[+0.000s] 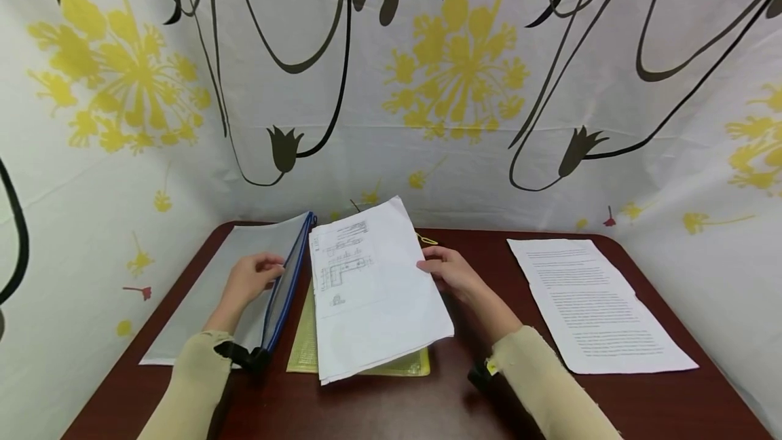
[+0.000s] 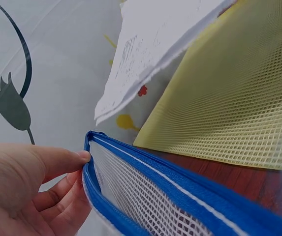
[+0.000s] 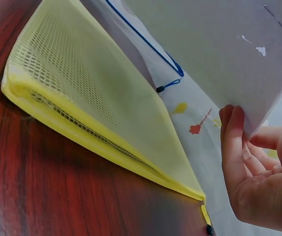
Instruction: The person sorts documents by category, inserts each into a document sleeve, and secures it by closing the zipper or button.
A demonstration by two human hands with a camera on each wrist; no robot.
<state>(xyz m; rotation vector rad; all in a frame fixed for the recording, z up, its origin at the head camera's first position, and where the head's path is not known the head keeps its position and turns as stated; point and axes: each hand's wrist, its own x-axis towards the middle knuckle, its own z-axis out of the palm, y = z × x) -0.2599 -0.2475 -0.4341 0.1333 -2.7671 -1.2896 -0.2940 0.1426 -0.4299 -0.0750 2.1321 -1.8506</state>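
Note:
My left hand (image 1: 253, 284) pinches the blue-edged rim of a mesh zipper pouch (image 1: 292, 284) between thumb and fingers. In the left wrist view the blue pouch (image 2: 145, 187) gapes at its zipper, showing white mesh inside. My right hand (image 1: 452, 273) grips the right edge of a stack of papers (image 1: 379, 297) printed with drawings. The papers are held above a yellow mesh zipper pouch (image 1: 299, 352), which they partly cover. In the right wrist view, fingers and thumb pinch the papers (image 3: 229, 54) by a corner; a staple shows on their back.
Another stack of printed sheets (image 1: 601, 311) lies at the right of the dark red-brown table (image 1: 489, 406). The yellow pouch's zipper pull (image 1: 427, 240) sticks out behind the held papers. A patterned white cloth (image 1: 366, 87) hangs around the table's back and sides.

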